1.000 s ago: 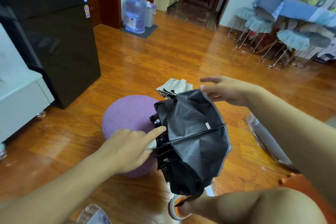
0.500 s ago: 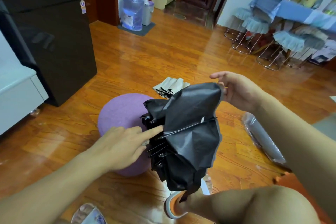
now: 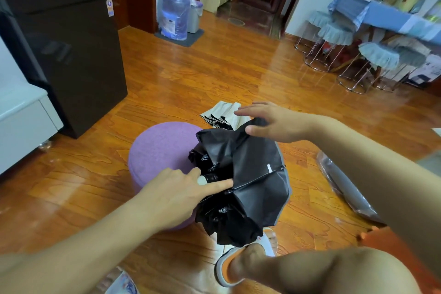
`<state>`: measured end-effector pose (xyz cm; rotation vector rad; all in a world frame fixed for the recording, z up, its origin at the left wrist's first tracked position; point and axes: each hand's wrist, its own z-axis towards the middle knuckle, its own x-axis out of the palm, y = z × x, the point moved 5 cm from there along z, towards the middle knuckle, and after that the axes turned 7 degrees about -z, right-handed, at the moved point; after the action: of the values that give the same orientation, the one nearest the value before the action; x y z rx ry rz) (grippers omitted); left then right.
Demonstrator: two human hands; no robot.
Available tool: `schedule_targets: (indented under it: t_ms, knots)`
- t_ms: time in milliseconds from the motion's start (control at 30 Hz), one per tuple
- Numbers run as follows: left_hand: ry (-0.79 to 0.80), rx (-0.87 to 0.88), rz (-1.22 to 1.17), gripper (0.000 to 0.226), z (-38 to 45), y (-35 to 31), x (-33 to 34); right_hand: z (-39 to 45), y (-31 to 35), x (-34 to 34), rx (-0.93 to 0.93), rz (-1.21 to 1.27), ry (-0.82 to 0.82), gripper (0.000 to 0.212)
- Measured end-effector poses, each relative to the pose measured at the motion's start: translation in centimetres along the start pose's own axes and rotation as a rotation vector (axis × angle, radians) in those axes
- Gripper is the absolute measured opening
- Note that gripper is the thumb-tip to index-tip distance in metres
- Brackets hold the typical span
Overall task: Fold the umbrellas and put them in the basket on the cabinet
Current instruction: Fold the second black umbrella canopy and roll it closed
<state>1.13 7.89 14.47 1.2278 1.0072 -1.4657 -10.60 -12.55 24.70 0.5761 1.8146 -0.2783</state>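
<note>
Gripping the black umbrella point(image 3: 250, 174) at its ribbed end, my left hand point(image 3: 181, 196) has index and middle fingers stretched on either side of the white-tipped shaft while the rest of the hand curls under; I cannot see how firmly. My right hand point(image 3: 274, 124) lies flat with loose, straight fingers on the upper fold of the black canopy, which hangs half-collapsed over the near edge of the purple stool point(image 3: 162, 148). Just beyond it on the wooden floor point(image 3: 191, 79) lies a beige umbrella point(image 3: 224, 114), already folded.
</note>
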Motion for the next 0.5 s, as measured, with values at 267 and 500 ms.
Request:
schedule_targets:
  t_ms: [267,500]
  knots:
    - [-0.033,0.015,-0.064,0.086,0.1,0.2,0.3,0.3,4.5,1.9,-0.251,-0.359,0.058,0.063]
    - [0.109,-0.171,-0.193,0.1,0.7,1.2,1.5,-1.0,3.3,-1.5,-0.428,-0.443,-0.336,0.021]
